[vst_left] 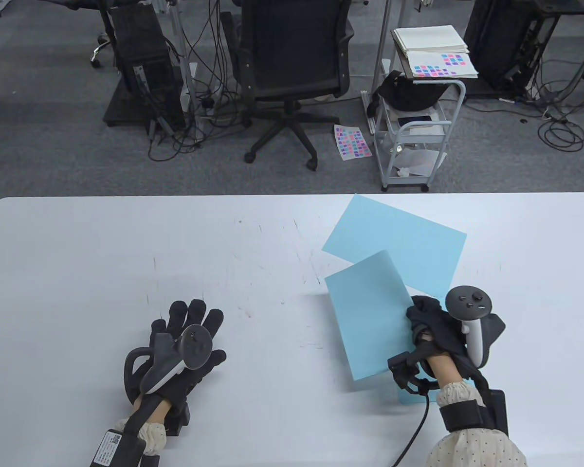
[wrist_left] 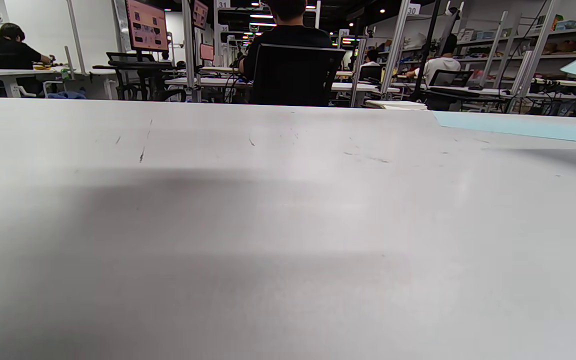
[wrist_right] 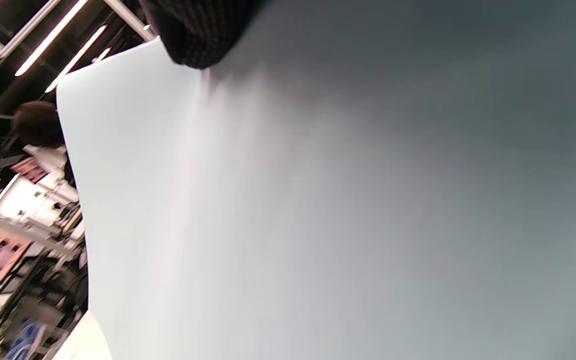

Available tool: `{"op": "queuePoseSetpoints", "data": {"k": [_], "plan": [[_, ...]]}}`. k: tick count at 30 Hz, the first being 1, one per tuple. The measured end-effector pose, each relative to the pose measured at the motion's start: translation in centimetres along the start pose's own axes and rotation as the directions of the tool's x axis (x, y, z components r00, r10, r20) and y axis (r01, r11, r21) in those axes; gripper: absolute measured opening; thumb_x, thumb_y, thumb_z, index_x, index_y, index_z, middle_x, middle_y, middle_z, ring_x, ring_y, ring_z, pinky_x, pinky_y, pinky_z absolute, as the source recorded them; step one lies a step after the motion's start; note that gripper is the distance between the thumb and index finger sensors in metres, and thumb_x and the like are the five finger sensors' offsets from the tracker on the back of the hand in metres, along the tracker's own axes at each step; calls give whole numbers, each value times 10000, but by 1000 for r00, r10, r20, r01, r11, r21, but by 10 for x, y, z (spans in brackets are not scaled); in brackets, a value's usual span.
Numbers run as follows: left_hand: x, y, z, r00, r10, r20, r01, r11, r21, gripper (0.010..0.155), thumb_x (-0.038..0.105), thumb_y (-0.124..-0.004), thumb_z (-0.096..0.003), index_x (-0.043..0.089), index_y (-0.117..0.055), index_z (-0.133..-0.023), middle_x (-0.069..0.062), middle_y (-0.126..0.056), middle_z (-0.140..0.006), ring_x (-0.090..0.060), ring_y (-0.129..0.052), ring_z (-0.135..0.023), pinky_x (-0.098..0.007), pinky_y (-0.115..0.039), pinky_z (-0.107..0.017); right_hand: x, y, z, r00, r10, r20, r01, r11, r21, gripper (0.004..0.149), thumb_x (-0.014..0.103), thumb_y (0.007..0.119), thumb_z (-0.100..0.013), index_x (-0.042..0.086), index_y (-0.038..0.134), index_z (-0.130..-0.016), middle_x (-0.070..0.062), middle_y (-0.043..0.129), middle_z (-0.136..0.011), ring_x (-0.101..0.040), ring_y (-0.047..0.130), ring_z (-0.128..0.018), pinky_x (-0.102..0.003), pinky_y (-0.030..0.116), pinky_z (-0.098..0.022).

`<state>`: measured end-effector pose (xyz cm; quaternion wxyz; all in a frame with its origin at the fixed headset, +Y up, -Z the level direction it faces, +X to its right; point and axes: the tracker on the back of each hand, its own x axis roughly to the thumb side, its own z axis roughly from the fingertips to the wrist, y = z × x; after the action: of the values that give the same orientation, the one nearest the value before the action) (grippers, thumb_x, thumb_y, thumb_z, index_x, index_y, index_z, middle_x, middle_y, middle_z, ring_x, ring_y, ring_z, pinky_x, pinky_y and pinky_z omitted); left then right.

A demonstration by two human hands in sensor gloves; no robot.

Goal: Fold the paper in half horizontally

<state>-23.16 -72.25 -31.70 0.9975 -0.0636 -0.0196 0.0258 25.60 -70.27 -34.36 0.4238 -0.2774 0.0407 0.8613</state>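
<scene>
right hand (vst_left: pixel 430 323) fingers pinching lifted paper (vst_left: pixel 370 316) edge | left hand (vst_left: pixel 185 340) splayed flat on bench (vst_left: pixel 78 253), left of paper | sheet being light, floppy: grip at edge

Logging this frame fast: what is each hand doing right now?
Left hand: open, flat on the table, holding nothing.
Right hand: holds the lifted blue paper.

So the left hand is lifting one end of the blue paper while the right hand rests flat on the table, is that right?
The hands are swapped. In the table view the right hand grips the raised end of the blue paper, while the left hand rests flat on the table, apart from the sheet.
</scene>
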Motion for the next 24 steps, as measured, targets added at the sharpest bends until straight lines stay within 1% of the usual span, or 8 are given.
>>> {"op": "queuePoseSetpoints", "data": {"k": [4, 8, 12, 14, 18, 20, 21, 24], "plan": [[0, 0, 1, 1000, -2, -3, 2, 1000, -6, 785, 642, -637, -332, 567, -286, -1030, 176, -181, -1196, -202, -177, -1165, -564, -328, -878, -26, -22, -4, 997, 5, -80, -9, 999, -45, 424, 233, 729, -468, 166, 714, -887, -8, 911, -697, -324, 772, -856, -601, 509, -710], [1, 0, 0, 1000, -1, -3, 1, 1000, -9, 788, 642, -637, -332, 564, -284, -1031, 172, -178, -1197, -204, -176, -1165, -564, -329, -877, -49, -33, -10, 987, 15, -161, -27, 997, -71, 430, 232, 732, -470, 161, 712, -893, -11, 912, -699, -324, 772, -857, -601, 507, -710], [1, 0, 1, 1000, -4, -3, 4, 1000, -15, 787, 643, -636, -331, 565, -283, -1031, 173, -179, -1196, -203, -177, -1165, -564, -330, -878, -67, -32, -17, 977, 21, -211, -40, 995, -87, 441, 240, 735, -474, 161, 701, -907, -13, 905, -708, -325, 754, -870, -601, 494, -715], [1, 0, 1, 1000, -4, -3, 4, 1000, -16, 789, 644, -636, -331, 563, -282, -1032, 171, -180, -1197, -204, -176, -1165, -565, -330, -877, -75, -28, -21, 971, 54, -234, -78, 993, -94, 453, 247, 736, -477, 161, 690, -920, -7, 899, -716, -326, 741, -880, -600, 482, -720], [2, -2, 0, 1000, -12, 0, 12, 1000, -25, 791, 644, -636, -331, 562, -281, -1032, 170, -178, -1197, -204, -176, -1165, -565, -329, -877, -79, -21, -24, 964, 100, -245, -130, 985, -112, 487, 259, 749, -476, 162, 660, -945, -5, 884, -743, -332, 709, -905, -607, 464, -725], [2, -2, 0, 1000, -16, 1, 16, 999, -27, 790, 644, -636, -331, 562, -282, -1032, 170, -180, -1197, -204, -177, -1165, -565, -330, -877, -78, -19, -25, 959, 141, -244, -170, 980, -102, 511, 254, 767, -470, 166, 643, -957, -4, 872, -760, -326, 695, -915, -612, 455, -728], [2, -2, 0, 1000, -17, 1, 17, 999, -28, 789, 645, -636, -330, 564, -282, -1031, 171, -181, -1197, -203, -176, -1166, -564, -330, -877, -76, -17, -25, 954, 187, -233, -217, 969, -113, 522, 255, 775, -466, 167, 638, -962, -5, 870, -764, -326, 692, -919, -612, 458, -726], [2, -2, 0, 1000, -15, 1, 15, 999, -28, 790, 644, -636, -330, 563, -282, -1032, 170, -182, -1197, -204, -178, -1165, -565, -331, -877, -73, -15, -24, 940, 258, -224, -290, 949, -126, 534, 256, 780, -462, 172, 631, -967, 0, 862, -776, -331, 678, -929, -613, 445, -732]]}}
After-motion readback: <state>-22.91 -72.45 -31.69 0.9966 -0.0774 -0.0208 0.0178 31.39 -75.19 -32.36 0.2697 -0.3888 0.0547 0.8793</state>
